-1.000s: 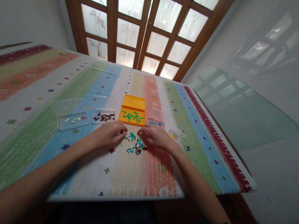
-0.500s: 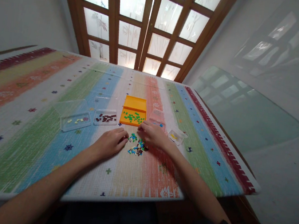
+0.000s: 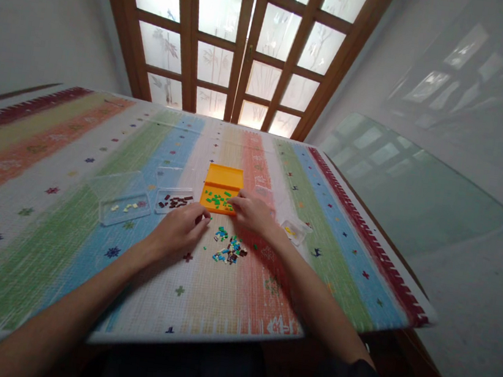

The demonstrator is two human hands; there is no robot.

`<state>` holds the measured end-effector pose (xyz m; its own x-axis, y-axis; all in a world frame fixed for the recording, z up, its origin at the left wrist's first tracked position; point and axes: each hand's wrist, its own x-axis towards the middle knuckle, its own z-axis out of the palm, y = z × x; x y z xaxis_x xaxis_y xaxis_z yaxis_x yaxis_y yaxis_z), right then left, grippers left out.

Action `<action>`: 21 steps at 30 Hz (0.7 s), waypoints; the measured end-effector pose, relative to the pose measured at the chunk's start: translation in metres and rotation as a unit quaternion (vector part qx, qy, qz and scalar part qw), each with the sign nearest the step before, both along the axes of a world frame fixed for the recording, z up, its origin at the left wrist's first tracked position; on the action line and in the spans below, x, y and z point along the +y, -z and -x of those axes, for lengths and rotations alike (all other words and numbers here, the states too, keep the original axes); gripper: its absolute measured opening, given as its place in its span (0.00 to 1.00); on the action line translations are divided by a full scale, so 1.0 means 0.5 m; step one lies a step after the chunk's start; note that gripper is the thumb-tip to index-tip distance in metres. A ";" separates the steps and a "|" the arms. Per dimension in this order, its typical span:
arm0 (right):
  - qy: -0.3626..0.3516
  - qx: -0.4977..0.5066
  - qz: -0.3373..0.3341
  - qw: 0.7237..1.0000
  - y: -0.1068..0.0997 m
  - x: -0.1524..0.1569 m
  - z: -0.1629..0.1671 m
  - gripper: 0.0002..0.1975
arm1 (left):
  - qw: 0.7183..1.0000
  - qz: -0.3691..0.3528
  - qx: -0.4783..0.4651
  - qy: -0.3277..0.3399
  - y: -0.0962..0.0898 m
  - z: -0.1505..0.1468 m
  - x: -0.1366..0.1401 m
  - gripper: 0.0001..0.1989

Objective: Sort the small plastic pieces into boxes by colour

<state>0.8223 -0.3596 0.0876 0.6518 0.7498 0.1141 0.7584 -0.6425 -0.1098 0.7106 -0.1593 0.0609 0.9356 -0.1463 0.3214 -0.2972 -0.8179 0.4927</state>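
Over the right side of the open orange box (image 3: 224, 176), my right hand (image 3: 255, 215) has its fingertips pinched together; whatever they hold is too small to make out. Small green bricks (image 3: 216, 201) lie loose in that box. My left hand (image 3: 179, 225) is just in front of the box's left corner, fingers curled and closed, with a tiny green brick (image 3: 210, 218) showing at the fingertips. Between and below both hands, a mixed pile of tiny blue, green, white and brown bricks (image 3: 230, 251) rests on the tablecloth.
Left of the orange box stand a clear box (image 3: 156, 208) with brown bricks and another clear box (image 3: 106, 219) with a few white ones. To the right are a clear box (image 3: 301, 235) with yellow pieces and one partly behind my right hand. Striped cloth (image 3: 138, 303) covers the table.
Both hands have moved away from the pile toward the orange box, the right one now reaching over it. More of the pile is uncovered. The view has shifted slightly.
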 end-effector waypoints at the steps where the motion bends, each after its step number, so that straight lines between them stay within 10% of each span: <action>1: -0.007 0.002 -0.006 1.000 -0.001 -0.005 0.001 0.13 | 1.000 -0.003 -0.008 -0.009 -0.004 -0.010 0.004 0.06; 21: -0.100 0.089 0.006 0.991 0.014 -0.080 0.037 0.10 | 0.991 -0.127 -0.003 -0.039 -0.008 -0.118 0.014 0.12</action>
<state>0.8037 -0.3994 0.0807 0.4986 0.8668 0.0004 0.8400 -0.4830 -0.2473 0.7698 -0.1525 0.0647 0.9452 -0.1511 0.2893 -0.2310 -0.9359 0.2659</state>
